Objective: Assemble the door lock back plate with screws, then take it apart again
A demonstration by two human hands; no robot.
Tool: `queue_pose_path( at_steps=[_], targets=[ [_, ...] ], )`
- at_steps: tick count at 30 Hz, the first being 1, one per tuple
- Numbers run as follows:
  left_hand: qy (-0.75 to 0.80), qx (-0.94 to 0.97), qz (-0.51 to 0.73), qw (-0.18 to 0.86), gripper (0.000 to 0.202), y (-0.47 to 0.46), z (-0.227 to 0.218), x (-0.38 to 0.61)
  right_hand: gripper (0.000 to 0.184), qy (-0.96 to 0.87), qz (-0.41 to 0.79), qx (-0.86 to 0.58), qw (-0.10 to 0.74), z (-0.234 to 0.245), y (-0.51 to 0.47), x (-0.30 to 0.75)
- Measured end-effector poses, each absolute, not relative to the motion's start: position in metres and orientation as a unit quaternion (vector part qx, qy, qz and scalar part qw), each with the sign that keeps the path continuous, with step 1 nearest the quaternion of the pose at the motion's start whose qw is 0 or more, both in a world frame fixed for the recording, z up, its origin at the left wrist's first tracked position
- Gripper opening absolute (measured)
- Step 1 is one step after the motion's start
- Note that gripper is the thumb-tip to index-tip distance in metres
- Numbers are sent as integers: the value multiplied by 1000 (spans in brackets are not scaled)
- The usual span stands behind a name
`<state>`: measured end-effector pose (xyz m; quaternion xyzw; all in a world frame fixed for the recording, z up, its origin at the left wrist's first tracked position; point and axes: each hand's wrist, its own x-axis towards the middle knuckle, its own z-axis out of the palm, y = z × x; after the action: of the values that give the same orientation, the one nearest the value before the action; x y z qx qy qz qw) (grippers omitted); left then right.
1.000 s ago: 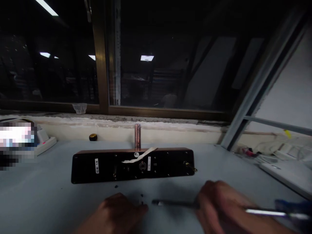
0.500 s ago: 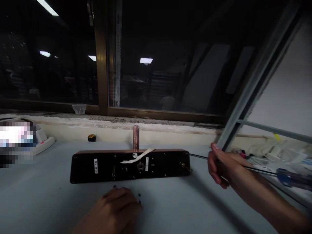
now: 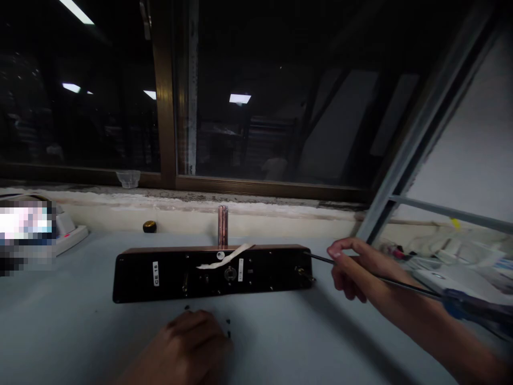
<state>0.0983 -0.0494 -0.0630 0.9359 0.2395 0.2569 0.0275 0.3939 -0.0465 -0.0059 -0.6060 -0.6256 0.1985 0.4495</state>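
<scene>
A long black-backed door lock plate (image 3: 136, 278) with a copper-coloured edge lies across the blue-grey table. It carries a "CE 15" label, several screws and brass posts. A copper-coloured lever handle (image 3: 223, 227) sticks out behind it. My right hand (image 3: 352, 270) pinches the shaft of a long screwdriver (image 3: 425, 291), whose blue handle lies back over the forearm. The screwdriver's tip is at the plate's upper right corner. In front of the plate my left hand (image 3: 188, 342) is curled low over the table, its fingertips hidden. Small dark screws (image 3: 228, 321) lie beside it.
A pale strip (image 3: 226, 256) lies over the plate. Behind stand a round black-and-gold piece (image 3: 149, 226) and a clear plastic cup (image 3: 128, 178) on the window ledge. Cables and white boxes (image 3: 452, 256) crowd the right, behind a metal frame (image 3: 385, 200). A white device (image 3: 76, 235) sits left.
My right hand has slid a little left along the shaft toward the plate, and the screwdriver has tilted, its handle end lower. The left hand has hardly moved.
</scene>
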Motion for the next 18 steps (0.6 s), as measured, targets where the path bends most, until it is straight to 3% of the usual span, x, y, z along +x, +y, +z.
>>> queue_pose_path(
  at_steps=[7,12,18],
  targets=[
    [253,936,243,33,19,-53,-58,99,42,-675,249,-584,375,5,-55,401],
    [263,936,231,39,19,-53,-60,99,43,-605,361,-578,411,-7,-54,397],
    [239,939,248,22,20,-47,-68,100,33,-520,368,-581,506,-12,-49,395]
  ],
)
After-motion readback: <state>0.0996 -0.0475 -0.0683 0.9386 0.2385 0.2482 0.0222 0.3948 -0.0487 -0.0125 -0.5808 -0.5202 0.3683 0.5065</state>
